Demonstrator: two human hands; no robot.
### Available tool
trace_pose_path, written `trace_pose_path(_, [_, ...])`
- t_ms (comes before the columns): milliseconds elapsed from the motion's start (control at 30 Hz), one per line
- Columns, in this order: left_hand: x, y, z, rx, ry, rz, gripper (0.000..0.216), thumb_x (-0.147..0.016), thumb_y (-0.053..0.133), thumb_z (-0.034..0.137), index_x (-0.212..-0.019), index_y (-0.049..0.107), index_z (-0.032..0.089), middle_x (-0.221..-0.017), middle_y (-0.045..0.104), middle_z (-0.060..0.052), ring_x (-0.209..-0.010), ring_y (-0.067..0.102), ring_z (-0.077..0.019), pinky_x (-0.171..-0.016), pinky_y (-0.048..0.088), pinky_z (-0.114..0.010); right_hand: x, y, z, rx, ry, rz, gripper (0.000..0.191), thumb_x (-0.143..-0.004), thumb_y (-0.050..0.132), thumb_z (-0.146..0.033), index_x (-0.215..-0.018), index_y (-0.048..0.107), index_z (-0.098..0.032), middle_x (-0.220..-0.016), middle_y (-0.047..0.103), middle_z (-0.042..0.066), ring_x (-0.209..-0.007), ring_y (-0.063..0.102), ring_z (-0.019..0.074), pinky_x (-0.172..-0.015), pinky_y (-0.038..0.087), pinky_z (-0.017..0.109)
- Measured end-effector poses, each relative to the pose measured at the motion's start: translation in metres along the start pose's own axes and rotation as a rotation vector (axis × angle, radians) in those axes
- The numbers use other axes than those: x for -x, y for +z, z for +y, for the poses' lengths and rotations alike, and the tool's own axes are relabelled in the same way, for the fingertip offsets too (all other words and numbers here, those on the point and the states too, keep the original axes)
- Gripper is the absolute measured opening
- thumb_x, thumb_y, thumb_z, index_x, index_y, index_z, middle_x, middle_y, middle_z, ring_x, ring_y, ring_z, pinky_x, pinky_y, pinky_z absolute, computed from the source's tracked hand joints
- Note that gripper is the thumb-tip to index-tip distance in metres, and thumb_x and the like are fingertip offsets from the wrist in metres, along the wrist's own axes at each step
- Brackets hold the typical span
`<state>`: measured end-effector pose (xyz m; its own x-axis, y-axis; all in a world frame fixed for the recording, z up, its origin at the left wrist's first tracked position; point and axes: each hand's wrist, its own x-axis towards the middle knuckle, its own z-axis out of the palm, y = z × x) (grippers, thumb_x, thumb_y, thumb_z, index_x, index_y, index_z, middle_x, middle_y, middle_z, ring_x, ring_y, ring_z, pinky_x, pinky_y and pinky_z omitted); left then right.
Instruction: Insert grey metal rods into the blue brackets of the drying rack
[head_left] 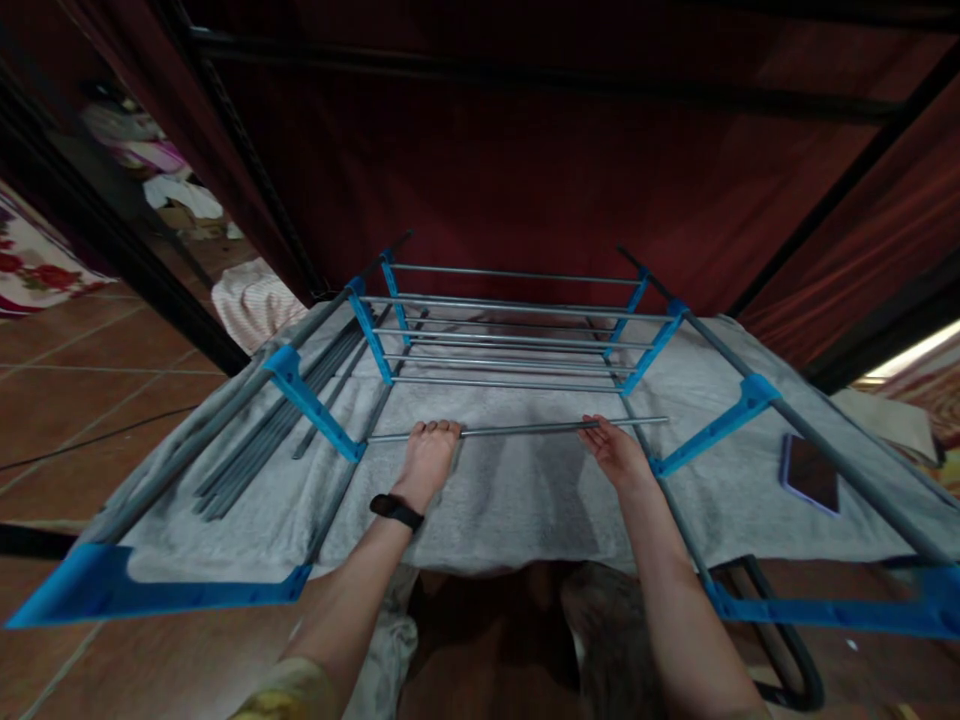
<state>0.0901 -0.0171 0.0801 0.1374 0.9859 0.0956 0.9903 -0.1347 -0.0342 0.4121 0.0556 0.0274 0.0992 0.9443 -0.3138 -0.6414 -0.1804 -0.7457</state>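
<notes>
A drying rack frame with grey tubes and blue plastic brackets lies on a grey towel. Both hands hold one thin grey metal rod crosswise over the towel. My left hand, with a black wristband, is closed on the rod near its left end, which meets a blue bracket. My right hand grips the rod toward its right end. Several rods are fitted between the far brackets.
Loose grey rods lie on the towel at the left. A phone lies on the towel at the right. Dark red curtains hang behind. Tiled floor and a cloth bundle are at the left.
</notes>
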Motion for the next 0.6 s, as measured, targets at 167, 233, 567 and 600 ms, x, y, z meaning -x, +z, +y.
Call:
trace_pose_path(167, [-0.009, 0.012, 0.001, 0.056, 0.016, 0.013, 0.037, -0.088, 0.034, 0.002, -0.109, 0.063, 0.014, -0.103, 0.068, -0.013, -0.098, 0.061, -0.0241, -0.091, 0.036, -0.040, -0.002, 0.001, 0.002, 0.019, -0.002, 0.050, 0.012, -0.085, 0.062, -0.010, -0.077, 0.065, -0.019, -0.079, 0.075, 0.005, -0.079, 0.072, 0.0152, -0.083, 0.062, 0.030])
trace_pose_path(233, [-0.011, 0.015, -0.001, 0.080, 0.007, 0.008, 0.037, -0.088, 0.035, 0.002, -0.109, 0.063, 0.015, -0.103, 0.068, -0.013, -0.098, 0.061, -0.0237, -0.091, 0.036, -0.039, -0.002, 0.001, 0.003, 0.029, -0.002, 0.058, 0.012, -0.084, 0.064, -0.011, -0.077, 0.065, -0.020, -0.080, 0.075, 0.005, -0.078, 0.073, 0.0156, -0.084, 0.062, 0.030])
trace_pose_path(567, [-0.017, 0.014, -0.003, 0.080, 0.019, -0.007, 0.037, -0.090, 0.033, 0.003, -0.111, 0.062, 0.014, -0.105, 0.067, -0.013, -0.098, 0.059, -0.0234, -0.089, 0.037, -0.038, -0.001, 0.000, -0.007, 0.029, 0.034, 0.111, 0.017, -0.089, 0.053, -0.009, -0.081, 0.063, -0.019, -0.075, 0.074, 0.003, -0.072, 0.072, 0.0132, -0.075, 0.063, 0.027])
trace_pose_path(600, [-0.017, 0.014, -0.003, 0.088, 0.021, -0.011, 0.037, -0.090, 0.033, 0.003, -0.111, 0.062, 0.014, -0.105, 0.067, -0.013, -0.098, 0.059, -0.0236, -0.090, 0.038, -0.039, -0.001, -0.001, -0.008, 0.027, 0.035, 0.121, 0.017, -0.089, 0.052, -0.009, -0.081, 0.063, -0.019, -0.074, 0.074, 0.003, -0.071, 0.072, 0.0132, -0.075, 0.063, 0.027])
